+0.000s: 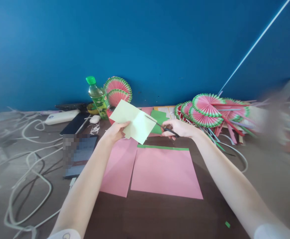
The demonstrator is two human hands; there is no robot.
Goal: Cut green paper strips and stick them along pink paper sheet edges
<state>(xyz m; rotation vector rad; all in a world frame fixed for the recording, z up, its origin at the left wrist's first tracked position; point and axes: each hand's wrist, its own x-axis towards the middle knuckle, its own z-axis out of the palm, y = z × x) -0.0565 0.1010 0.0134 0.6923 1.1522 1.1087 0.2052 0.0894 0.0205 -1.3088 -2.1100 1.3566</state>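
Observation:
My left hand is closed on the lower left edge of a pale green sheet of paper, holding it up above the table. My right hand grips a pair of scissors whose blades reach into the right edge of that sheet. Below my hands two pink paper sheets lie flat on the brown table: a larger one with a green strip along its far edge, and a narrower one to its left.
A green-capped bottle and two pink-green paper fans stand by the blue wall. A pile of similar fans and paper strips lies at right. White cables, a tablet, a phone and a white power strip lie at left.

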